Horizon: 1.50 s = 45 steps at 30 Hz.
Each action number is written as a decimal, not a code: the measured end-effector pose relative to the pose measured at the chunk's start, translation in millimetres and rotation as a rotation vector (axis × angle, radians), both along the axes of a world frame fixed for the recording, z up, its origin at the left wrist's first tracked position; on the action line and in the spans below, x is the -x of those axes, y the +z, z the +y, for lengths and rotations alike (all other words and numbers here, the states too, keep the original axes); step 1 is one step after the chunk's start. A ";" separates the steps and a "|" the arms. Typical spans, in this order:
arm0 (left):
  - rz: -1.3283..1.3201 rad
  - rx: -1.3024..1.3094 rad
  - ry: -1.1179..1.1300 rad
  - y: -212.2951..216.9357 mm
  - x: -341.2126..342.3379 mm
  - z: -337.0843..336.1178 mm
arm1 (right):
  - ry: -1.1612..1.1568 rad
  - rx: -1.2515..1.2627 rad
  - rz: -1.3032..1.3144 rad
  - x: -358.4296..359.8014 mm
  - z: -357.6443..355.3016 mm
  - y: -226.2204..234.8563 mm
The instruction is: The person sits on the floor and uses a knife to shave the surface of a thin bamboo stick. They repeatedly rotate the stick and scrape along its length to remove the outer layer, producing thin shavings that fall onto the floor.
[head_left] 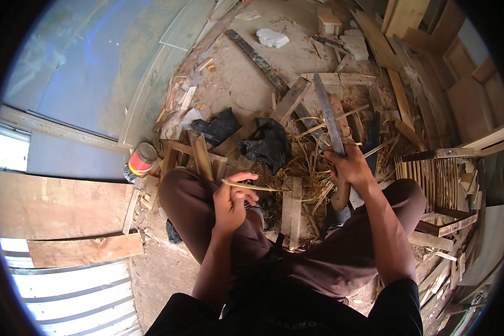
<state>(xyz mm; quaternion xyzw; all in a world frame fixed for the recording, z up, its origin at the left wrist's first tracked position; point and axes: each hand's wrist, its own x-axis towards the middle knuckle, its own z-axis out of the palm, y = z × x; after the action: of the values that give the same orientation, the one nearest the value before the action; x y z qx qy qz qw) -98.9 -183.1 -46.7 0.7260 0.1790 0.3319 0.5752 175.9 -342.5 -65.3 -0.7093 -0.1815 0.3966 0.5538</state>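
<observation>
My left hand is closed around a thin, pale strip of wood or bamboo, which points right across the gap between my knees. My right hand grips a machete. Its long dark blade slants up and away, and the wooden handle shows below my fist. Between my legs a short upright wooden block stands just under the strip's far end. Curly shavings and split strips lie heaped around the block and below the machete.
Black plastic bags lie ahead, among wood offcuts and a long dark plank. A red-labelled can stands left beside boards. At right sits a stack of wooden slats and frames. A white lump lies farther off.
</observation>
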 end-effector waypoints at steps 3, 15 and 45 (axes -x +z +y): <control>-0.114 0.055 0.066 3.3 4.4 -7.0 | 0.010 0.051 -0.014 3.3 -1.1 -3.8; -0.220 0.100 0.052 -17.0 29.0 -21.4 | 0.447 0.074 -0.235 100.0 -40.6 14.1; -0.336 0.413 0.346 -21.5 44.2 -32.1 | 0.396 0.116 -0.001 183.7 -38.2 -64.3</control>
<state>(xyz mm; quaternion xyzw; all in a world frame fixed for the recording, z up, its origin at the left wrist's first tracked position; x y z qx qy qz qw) -143.1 -215.2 -68.1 0.4877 0.2661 0.4966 0.6668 -7.8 -380.7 -129.6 -0.6906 -0.2946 0.5072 0.4232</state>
